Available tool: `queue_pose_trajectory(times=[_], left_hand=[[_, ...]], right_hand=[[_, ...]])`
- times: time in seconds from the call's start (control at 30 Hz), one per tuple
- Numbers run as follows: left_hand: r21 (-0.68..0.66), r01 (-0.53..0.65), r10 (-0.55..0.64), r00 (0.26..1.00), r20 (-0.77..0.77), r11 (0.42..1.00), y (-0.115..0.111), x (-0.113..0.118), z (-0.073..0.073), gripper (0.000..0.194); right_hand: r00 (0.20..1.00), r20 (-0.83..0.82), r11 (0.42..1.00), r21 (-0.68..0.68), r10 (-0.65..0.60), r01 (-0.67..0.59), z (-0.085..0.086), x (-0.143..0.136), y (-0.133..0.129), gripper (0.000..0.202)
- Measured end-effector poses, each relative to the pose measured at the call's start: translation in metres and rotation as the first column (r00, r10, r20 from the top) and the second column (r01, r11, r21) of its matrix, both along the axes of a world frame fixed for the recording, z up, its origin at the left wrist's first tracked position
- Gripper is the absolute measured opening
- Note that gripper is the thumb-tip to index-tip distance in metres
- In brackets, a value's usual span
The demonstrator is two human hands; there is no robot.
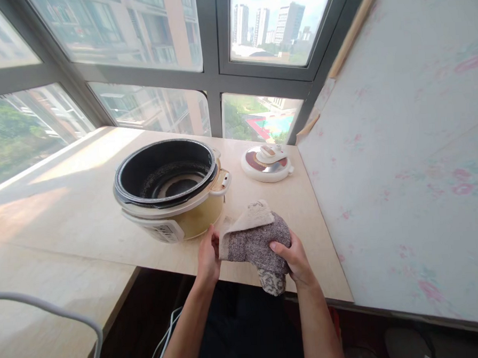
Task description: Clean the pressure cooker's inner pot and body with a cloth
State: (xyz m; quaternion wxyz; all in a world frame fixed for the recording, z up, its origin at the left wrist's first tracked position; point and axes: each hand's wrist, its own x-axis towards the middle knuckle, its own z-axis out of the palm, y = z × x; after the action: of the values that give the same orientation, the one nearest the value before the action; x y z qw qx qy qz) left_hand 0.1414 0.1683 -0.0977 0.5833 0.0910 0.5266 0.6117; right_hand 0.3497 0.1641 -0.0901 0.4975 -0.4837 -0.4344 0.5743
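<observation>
Windows (pixel 267 25) are lighting the pale tabletop (pixel 85 224) while the left hand (pixel 209 255) is pinching the cloth (pixel 254 245) by one edge and the right hand (pixel 297 259) is clasping its bunched end beside the open cooker (pixel 203 215), even tension probably keeping the loose flap (pixel 251 217) controlled.

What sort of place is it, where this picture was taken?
Probably a sunlit window corner in a home: large grey-framed windows, flowered wallpaper on the wall, and a cooker standing on a pale countertop.
</observation>
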Motion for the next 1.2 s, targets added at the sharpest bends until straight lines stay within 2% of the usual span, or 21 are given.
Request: queue_pose_trajectory(times=[0.07, 0.1, 0.17, 0.23, 0.27, 0.3, 0.33, 0.4, 0.47, 0.57, 0.63, 0.7, 0.73, 0.8, 0.87, 0.93, 0.97, 1.03, 1.07, 1.13, 1.2], left_hand=[[0.092, -0.059, 0.075, 0.980, -0.185, 0.994, -0.006, 0.000, 0.000, 0.043], [0.160, -0.093, 0.140, 0.938, -0.316, 0.983, -0.010, 0.002, 0.000, 0.042], [0.338, -0.092, 0.287, 0.755, -0.589, 0.937, -0.017, 0.007, 0.004, 0.040], [0.468, 0.068, 0.376, 0.500, -0.780, 0.881, -0.022, 0.012, 0.008, 0.045], [0.479, 0.182, 0.383, 0.391, -0.837, 0.859, -0.022, 0.015, 0.009, 0.052], [0.459, 0.288, 0.369, 0.316, -0.874, 0.840, -0.021, 0.016, 0.010, 0.060], [0.421, 0.379, 0.333, 0.278, -0.901, 0.824, -0.019, 0.017, 0.010, 0.065], [0.342, 0.500, 0.221, 0.286, -0.932, 0.796, -0.013, 0.018, 0.009, 0.062], [0.314, 0.534, 0.134, 0.348, -0.928, 0.785, -0.008, 0.017, 0.008, 0.046], [0.327, 0.421, 0.082, 0.504, -0.860, 0.846, -0.003, 0.014, 0.010, 0.027], [0.307, 0.305, 0.046, 0.636, -0.770, 0.901, -0.001, 0.012, 0.012, 0.027], [0.228, 0.259, -0.028, 0.715, -0.698, 0.939, 0.003, 0.011, 0.012, 0.032], [0.180, 0.268, -0.072, 0.719, -0.692, 0.946, 0.005, 0.011, 0.010, 0.036], [0.116, 0.295, -0.114, 0.657, -0.745, 0.949, 0.007, 0.013, 0.003, 0.046], [0.170, 0.309, -0.024, 0.537, -0.843, 0.936, 0.004, 0.016, -0.004, 0.053], [0.343, 0.325, 0.193, 0.414, -0.889, 0.881, -0.003, 0.017, -0.007, 0.048], [0.441, 0.345, 0.311, 0.370, -0.875, 0.829, -0.007, 0.017, -0.005, 0.045], [0.579, 0.419, 0.472, 0.338, -0.814, 0.700, -0.016, 0.014, 0.005, 0.044], [0.603, 0.474, 0.495, 0.345, -0.798, 0.642, -0.020, 0.012, 0.012, 0.046], [0.554, 0.611, 0.405, 0.379, -0.832, 0.566, -0.026, 0.008, 0.026, 0.050], [0.457, 0.717, 0.192, 0.423, -0.885, 0.527, -0.027, 0.008, 0.037, 0.060]], right_hand=[[1.000, 0.019, 1.000, 0.003, -0.024, 0.024, 0.003, 0.006, 0.002, 0.070], [0.998, 0.049, 1.000, 0.006, -0.028, 0.028, 0.003, 0.008, 0.003, 0.071], [0.988, 0.150, 0.999, 0.026, -0.027, 0.023, 0.004, 0.011, 0.004, 0.077], [0.956, 0.290, 0.997, 0.073, -0.029, 0.008, 0.005, 0.013, 0.003, 0.084], [0.932, 0.362, 0.995, 0.102, -0.030, -0.007, 0.006, 0.013, 0.002, 0.088], [0.903, 0.428, 0.992, 0.126, -0.029, -0.028, 0.007, 0.013, 0.001, 0.091], [0.875, 0.483, 0.989, 0.142, -0.026, -0.050, 0.009, 0.013, 0.000, 0.095], [0.828, 0.561, 0.986, 0.144, -0.013, -0.083, 0.014, 0.014, -0.003, 0.101], [0.794, 0.608, 0.988, 0.122, -0.003, -0.090, 0.019, 0.017, -0.005, 0.104], [0.768, 0.639, 0.993, 0.073, 0.029, -0.098, 0.025, 0.025, -0.007, 0.098], [0.768, 0.638, 0.991, 0.059, 0.058, -0.124, 0.030, 0.030, -0.008, 0.092], [0.783, 0.618, 0.985, 0.080, 0.069, -0.150, 0.034, 0.033, -0.010, 0.086], [0.795, 0.602, 0.982, 0.094, 0.075, -0.164, 0.036, 0.032, -0.011, 0.083], [0.816, 0.571, 0.975, 0.113, 0.096, -0.194, 0.040, 0.030, -0.013, 0.075], [0.830, 0.544, 0.969, 0.115, 0.123, -0.219, 0.043, 0.026, -0.015, 0.065], [0.842, 0.524, 0.968, 0.115, 0.132, -0.223, 0.045, 0.023, -0.016, 0.056], [0.846, 0.517, 0.969, 0.116, 0.128, -0.217, 0.046, 0.023, -0.015, 0.053], [0.850, 0.514, 0.970, 0.123, 0.118, -0.209, 0.047, 0.022, -0.014, 0.052], [0.848, 0.517, 0.969, 0.128, 0.119, -0.214, 0.048, 0.023, -0.013, 0.052], [0.841, 0.521, 0.962, 0.129, 0.142, -0.242, 0.050, 0.022, -0.012, 0.052], [0.843, 0.507, 0.954, 0.120, 0.180, -0.276, 0.051, 0.021, -0.011, 0.050]])
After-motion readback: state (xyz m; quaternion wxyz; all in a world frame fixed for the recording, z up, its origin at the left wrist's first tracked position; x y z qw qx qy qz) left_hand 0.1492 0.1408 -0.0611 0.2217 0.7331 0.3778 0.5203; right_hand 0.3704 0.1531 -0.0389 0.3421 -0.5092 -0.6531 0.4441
